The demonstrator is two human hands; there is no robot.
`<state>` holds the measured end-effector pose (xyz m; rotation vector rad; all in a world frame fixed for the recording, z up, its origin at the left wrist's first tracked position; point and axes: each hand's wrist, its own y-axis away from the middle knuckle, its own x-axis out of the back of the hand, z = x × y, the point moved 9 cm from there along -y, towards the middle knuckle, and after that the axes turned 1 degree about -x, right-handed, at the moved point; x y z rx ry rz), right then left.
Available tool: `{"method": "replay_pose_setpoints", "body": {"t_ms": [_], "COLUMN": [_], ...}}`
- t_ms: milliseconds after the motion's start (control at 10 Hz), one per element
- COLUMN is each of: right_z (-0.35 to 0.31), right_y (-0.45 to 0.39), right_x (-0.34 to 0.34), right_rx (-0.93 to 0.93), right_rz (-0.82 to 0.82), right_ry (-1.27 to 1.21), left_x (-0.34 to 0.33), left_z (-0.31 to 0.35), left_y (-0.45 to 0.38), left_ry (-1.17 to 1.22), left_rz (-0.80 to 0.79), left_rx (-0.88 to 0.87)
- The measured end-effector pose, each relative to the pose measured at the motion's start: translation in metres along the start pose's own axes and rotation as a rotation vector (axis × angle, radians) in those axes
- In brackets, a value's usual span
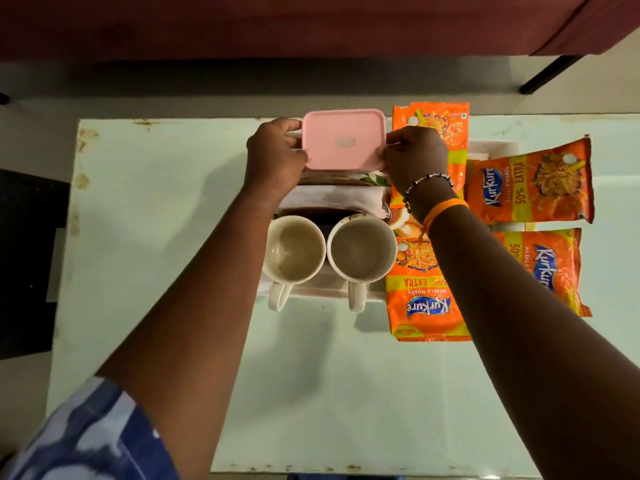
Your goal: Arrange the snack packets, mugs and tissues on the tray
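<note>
A pink lidded box (343, 138) is at the far end of the white tray (332, 292). My left hand (275, 157) grips its left side and my right hand (415, 155) grips its right side. Folded white tissues (332, 197) lie just in front of the box. Two empty white mugs (294, 249) (362, 249) stand side by side at the tray's near end, handles toward me. Several orange Kurkure snack packets lie to the right: one far (446, 123), one near (420, 292), and two at the right (533, 183) (550, 268).
Everything rests on a pale white table (156, 220) with rust marks along its edges. A dark red couch (277, 26) runs across the back, with a black leg (547, 76) at the right. A dark object (27, 258) sits left of the table.
</note>
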<state>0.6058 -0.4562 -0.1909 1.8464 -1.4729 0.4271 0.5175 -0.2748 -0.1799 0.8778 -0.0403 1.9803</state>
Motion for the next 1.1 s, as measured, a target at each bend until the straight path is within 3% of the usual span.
{"method": "replay_pose_setpoints", "body": {"t_ms": [200,400,600,700,800,900,1000,1100], "right_z": [0.015,0.018,0.059,0.121,0.192,0.243,0.254,0.252], "right_y": [-0.005,0.003,0.086,0.144,0.189,0.204,0.189,0.168], "right_x": [-0.023,-0.012,0.07,0.095,0.102,0.087,0.072,0.072], "right_rx": [-0.015,-0.004,0.006,-0.199,-0.494,-0.744,-0.755,-0.71], "right_rz": [-0.043,-0.032,0.193,0.326,0.445,0.44,0.356,0.359], "right_ry": [0.054,0.026,-0.2,-0.343,-0.53,-0.716,-0.963,-1.017], "left_x": [-0.009,-0.005,0.041,0.028,-0.03,-0.095,-0.114,-0.116], "left_z": [-0.016,-0.014,-0.028,-0.058,-0.095,-0.108,-0.106,-0.103], "left_y": [-0.006,0.001,0.106,0.18,0.239,0.265,0.249,0.224], "left_ry": [-0.112,-0.051,0.376,0.612,0.874,1.133,1.182,1.206], "left_rz": [-0.046,-0.035,0.404,0.51,0.365,0.051,-0.044,-0.022], "left_rx": [-0.013,0.049,0.117,0.32,0.74,1.09,1.083,1.032]}}
